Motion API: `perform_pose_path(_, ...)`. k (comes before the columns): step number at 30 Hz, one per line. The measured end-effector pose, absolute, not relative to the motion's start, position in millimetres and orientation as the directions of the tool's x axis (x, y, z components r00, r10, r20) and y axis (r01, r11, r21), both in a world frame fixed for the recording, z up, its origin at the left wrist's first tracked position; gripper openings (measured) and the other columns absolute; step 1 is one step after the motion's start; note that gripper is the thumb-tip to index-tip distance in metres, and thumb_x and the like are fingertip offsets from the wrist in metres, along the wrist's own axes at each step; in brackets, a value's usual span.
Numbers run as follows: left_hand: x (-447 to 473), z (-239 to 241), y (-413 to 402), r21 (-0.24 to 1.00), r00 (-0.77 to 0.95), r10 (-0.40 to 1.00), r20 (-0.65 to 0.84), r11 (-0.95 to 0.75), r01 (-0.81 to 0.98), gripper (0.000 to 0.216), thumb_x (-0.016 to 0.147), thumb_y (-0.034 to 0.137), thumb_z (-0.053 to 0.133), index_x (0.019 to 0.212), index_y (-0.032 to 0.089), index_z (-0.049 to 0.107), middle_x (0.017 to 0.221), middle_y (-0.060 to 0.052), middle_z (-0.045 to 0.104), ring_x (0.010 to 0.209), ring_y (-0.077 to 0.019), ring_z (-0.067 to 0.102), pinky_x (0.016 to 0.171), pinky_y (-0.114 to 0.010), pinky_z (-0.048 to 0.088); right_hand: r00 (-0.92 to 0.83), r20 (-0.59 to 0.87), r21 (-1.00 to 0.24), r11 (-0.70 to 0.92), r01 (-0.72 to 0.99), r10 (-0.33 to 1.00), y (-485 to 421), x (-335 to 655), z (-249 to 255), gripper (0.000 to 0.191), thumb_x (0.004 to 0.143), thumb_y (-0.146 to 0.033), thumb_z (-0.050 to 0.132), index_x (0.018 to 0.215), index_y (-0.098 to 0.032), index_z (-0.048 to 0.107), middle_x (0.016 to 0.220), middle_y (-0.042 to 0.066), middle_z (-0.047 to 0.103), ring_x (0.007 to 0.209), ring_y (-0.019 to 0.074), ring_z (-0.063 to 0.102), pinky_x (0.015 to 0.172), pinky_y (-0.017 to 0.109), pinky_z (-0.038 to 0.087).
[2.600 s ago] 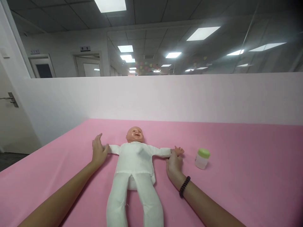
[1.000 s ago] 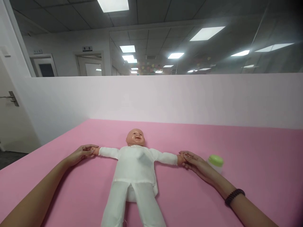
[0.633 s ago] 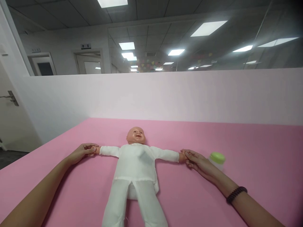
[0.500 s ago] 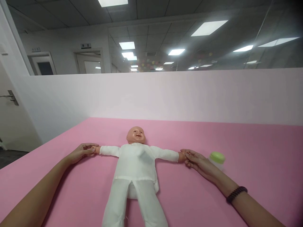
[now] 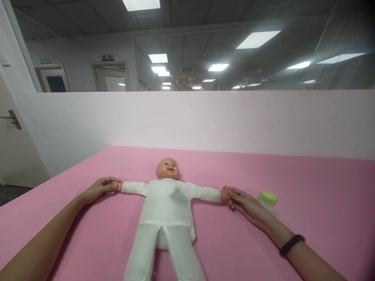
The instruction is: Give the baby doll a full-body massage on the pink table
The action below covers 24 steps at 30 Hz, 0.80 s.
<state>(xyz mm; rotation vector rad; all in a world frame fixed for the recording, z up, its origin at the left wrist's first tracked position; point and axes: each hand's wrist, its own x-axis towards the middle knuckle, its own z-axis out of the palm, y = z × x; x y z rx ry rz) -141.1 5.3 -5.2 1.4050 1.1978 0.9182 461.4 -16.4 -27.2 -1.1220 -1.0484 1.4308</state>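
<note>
A baby doll [image 5: 166, 203] with a white cloth body lies face up on the pink table [image 5: 96, 234], its arms stretched out to both sides. My left hand [image 5: 101, 190] is closed around the doll's small hand at the left end. On the other side, my right hand [image 5: 246, 203] pinches the doll's other hand between thumb and fingers. The doll's feet are cut off by the bottom edge of the picture. A dark coiled band [image 5: 292, 245] circles my right wrist.
Just beyond my right hand stands a small container with a green lid [image 5: 268, 198], partly hidden by that hand. A white low wall [image 5: 205, 121] with glass above borders the table's far side. A door with a metal handle [image 5: 14, 119] is at the left.
My right hand's fingers have closed in more around the doll's hand. My left hand keeps its hold. The whole view has shifted slightly.
</note>
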Motion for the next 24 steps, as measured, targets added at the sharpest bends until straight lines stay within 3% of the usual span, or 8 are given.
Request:
perform_pose_path(9,-141.9,-6.9,7.2,0.992,0.171,0.982,-0.080,0.062,0.108,0.036,0.079,0.042,0.077,0.108,0.020,0.072,0.108,-0.010,0.073,0.100,-0.0248,0.068,0.088,-0.032,0.056,-0.082,-0.102,-0.970,-0.117,-0.213,0.991,-16.7,462.7,-28.3,0.045,0.071,-0.043,0.086,0.107,-0.021,0.073,0.091,0.004,0.064,0.071,0.0119,0.056,0.069,0.023,0.055)
perform_pose_path(17,-138.0,-1.6,1.0,0.982,0.233,0.969,-0.084,0.041,0.184,0.042,0.080,0.043,0.075,0.115,0.021,0.068,0.110,-0.012,0.072,0.100,-0.0285,0.068,0.087,-0.039,0.056,-0.072,-0.101,-0.975,-0.113,-0.193,0.992,-19.7,457.9,-22.9,0.046,0.070,-0.043,0.087,0.108,-0.021,0.072,0.089,0.003,0.063,0.071,0.0108,0.055,0.069,0.020,0.055)
perform_pose_path(24,-137.7,-5.1,4.5,0.974,0.179,0.983,-0.042,0.001,0.226,0.036,0.082,0.047,0.073,0.105,0.019,0.070,0.091,-0.007,0.072,0.081,-0.0201,0.066,0.074,-0.030,0.054,-0.063,-0.106,-0.973,-0.117,-0.199,0.992,-18.0,458.2,-25.3,0.044,0.071,-0.045,0.086,0.105,-0.021,0.073,0.089,0.002,0.063,0.070,0.0105,0.055,0.068,0.020,0.054)
